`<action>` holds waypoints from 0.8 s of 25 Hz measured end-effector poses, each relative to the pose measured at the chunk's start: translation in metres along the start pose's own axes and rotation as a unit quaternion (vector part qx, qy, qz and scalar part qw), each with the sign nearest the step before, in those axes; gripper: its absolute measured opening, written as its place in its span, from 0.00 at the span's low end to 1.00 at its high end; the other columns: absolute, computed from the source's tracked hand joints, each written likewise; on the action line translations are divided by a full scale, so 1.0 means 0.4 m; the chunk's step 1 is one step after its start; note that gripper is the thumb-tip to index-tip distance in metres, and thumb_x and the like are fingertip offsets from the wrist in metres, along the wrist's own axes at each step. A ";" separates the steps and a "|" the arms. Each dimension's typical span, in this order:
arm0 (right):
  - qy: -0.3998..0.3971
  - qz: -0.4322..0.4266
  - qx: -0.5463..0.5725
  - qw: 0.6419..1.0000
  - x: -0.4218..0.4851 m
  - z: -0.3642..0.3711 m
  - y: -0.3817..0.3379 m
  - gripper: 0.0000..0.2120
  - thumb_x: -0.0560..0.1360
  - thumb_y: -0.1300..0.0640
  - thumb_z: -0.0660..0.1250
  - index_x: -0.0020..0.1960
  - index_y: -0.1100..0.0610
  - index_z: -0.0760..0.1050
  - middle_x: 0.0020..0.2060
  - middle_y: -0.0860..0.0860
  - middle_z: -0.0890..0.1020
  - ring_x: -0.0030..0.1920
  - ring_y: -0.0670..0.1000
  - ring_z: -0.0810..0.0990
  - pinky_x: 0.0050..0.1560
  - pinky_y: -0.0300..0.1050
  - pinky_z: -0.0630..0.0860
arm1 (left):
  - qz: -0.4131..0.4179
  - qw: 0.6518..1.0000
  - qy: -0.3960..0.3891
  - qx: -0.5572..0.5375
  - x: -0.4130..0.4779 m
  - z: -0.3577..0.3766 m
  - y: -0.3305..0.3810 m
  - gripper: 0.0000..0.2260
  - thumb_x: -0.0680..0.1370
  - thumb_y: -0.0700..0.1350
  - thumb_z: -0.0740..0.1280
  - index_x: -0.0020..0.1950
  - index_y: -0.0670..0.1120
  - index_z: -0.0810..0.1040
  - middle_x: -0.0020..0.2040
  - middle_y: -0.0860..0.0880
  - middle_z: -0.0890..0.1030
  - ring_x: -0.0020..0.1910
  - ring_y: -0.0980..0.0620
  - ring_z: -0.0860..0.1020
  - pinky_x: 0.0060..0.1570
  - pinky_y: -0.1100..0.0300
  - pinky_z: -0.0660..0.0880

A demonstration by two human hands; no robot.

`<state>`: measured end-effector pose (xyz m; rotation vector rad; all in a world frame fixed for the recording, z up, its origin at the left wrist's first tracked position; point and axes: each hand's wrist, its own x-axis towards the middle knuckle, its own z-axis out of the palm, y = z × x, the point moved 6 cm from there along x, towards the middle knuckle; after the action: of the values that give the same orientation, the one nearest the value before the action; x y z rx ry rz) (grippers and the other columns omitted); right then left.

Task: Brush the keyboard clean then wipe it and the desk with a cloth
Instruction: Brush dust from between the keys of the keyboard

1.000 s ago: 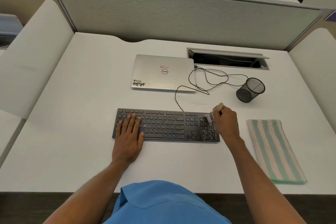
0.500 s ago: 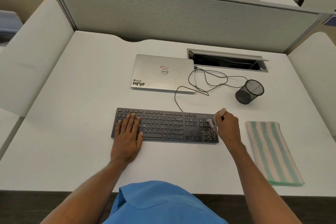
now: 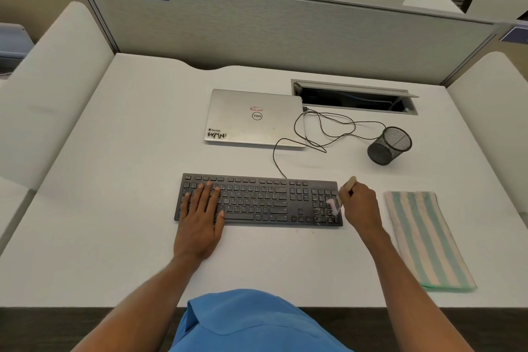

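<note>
The left hand (image 3: 200, 220) lies flat, fingers straight, on the left end of the keyboard (image 3: 258, 200). The right hand (image 3: 360, 204) grips a small brush (image 3: 341, 194), bristles on the number pad. The striped cloth (image 3: 425, 240) lies on the table (image 3: 114, 208) just right of that hand.

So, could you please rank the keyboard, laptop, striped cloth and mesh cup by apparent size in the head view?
1. keyboard
2. laptop and striped cloth: these look alike, and the cloth lies nearer the camera, so I leave them unranked
3. mesh cup
</note>
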<state>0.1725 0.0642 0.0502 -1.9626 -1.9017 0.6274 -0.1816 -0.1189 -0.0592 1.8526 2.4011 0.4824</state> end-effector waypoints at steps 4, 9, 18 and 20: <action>0.050 -0.012 0.084 0.995 0.002 -0.027 -0.002 0.14 0.83 0.59 0.59 0.43 0.60 0.79 0.36 0.51 0.82 0.37 0.53 0.79 0.36 0.45 0.70 | -0.001 1.000 0.003 -0.003 0.002 0.000 0.002 0.28 0.86 0.54 0.52 0.86 0.47 0.59 0.86 0.46 0.59 0.86 0.47 0.53 0.83 0.40 0.51; 0.040 0.008 0.066 0.997 0.005 0.000 0.031 0.17 0.85 0.56 0.58 0.42 0.60 0.79 0.37 0.53 0.83 0.35 0.52 0.79 0.33 0.44 0.69 | -0.001 1.000 0.003 0.001 0.002 -0.002 0.002 0.28 0.86 0.54 0.53 0.85 0.47 0.60 0.85 0.46 0.60 0.85 0.47 0.54 0.83 0.40 0.52; 0.018 0.010 0.030 0.999 0.017 -0.010 0.036 0.15 0.84 0.55 0.61 0.43 0.61 0.79 0.36 0.55 0.82 0.37 0.55 0.79 0.30 0.41 0.66 | -0.004 1.000 0.002 0.000 0.001 -0.005 0.003 0.28 0.85 0.54 0.52 0.85 0.47 0.60 0.86 0.46 0.59 0.85 0.46 0.54 0.83 0.39 0.52; 0.027 0.016 0.045 0.999 0.016 -0.017 0.033 0.15 0.84 0.56 0.60 0.44 0.60 0.80 0.37 0.53 0.82 0.37 0.54 0.78 0.30 0.41 0.66 | -0.006 1.000 -0.001 0.000 0.002 -0.003 0.003 0.28 0.85 0.54 0.52 0.85 0.47 0.60 0.86 0.46 0.59 0.86 0.47 0.53 0.83 0.39 0.52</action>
<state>0.1875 0.0704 0.0486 -1.9371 -1.7832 0.6496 -0.1809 -0.1183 -0.0577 1.8368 2.4105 0.4792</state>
